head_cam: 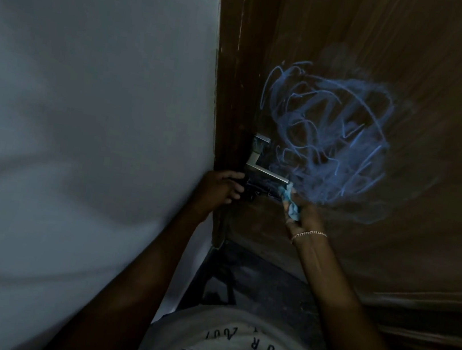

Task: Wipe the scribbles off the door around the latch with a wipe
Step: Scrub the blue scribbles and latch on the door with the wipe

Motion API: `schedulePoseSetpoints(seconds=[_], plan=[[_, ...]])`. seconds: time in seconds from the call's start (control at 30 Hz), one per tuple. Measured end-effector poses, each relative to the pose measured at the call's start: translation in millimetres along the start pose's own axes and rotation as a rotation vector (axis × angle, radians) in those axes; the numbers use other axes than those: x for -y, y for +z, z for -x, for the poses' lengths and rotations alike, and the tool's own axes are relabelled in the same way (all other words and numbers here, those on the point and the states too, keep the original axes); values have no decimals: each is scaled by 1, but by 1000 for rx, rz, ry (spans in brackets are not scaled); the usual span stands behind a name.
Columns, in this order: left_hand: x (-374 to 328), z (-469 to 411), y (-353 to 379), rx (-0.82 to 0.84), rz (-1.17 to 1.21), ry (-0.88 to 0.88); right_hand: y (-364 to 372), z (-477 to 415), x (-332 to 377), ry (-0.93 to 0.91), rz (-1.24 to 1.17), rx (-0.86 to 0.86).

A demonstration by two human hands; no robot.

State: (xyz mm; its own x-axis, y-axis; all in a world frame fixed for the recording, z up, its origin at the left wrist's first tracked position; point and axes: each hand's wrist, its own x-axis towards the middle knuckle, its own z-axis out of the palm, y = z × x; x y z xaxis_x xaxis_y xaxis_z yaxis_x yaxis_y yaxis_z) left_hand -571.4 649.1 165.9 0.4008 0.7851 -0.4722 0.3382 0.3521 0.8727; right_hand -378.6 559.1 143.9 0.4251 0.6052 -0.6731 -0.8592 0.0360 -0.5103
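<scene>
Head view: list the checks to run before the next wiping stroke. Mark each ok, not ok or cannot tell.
1. Wipe held: ok, bunched in the right hand.
2. Wipe at the marks: ok, it sits at the lower left edge of the scribbles.
3. Scribbles gone: not ok, blue lines cover the door right of the lever handle.
4. Stroke path free: not ok, the lever's tip is right beside the wipe.
5. Left hand steadying the door by the latch: cannot tell, its grip is too dark to see.

Fingers (236,188) of the left hand (217,187) cover part of the dark metal latch (260,192); the white printed shirt (230,333) runs off the bottom edge.
</scene>
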Motion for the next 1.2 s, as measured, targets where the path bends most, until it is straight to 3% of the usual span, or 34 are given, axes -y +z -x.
schedulePoseSetpoints(seconds=[0.2, 0.5, 0.77, 0.9, 1.2], plan=[[-4, 4, 7, 5, 8, 8, 28, -11, -24, 169, -174, 105], [-4, 6, 10, -120, 54, 39, 49, -13, -37, 280, -202, 273], [2, 6, 7, -152, 54, 28, 63, -13, -48, 379, -244, 277], [3, 5, 6, -158, 54, 30, 61, -11, -53, 315, -121, 225], [5, 3, 5, -138, 46, 26, 3, -20, -20, 193, -256, 183]])
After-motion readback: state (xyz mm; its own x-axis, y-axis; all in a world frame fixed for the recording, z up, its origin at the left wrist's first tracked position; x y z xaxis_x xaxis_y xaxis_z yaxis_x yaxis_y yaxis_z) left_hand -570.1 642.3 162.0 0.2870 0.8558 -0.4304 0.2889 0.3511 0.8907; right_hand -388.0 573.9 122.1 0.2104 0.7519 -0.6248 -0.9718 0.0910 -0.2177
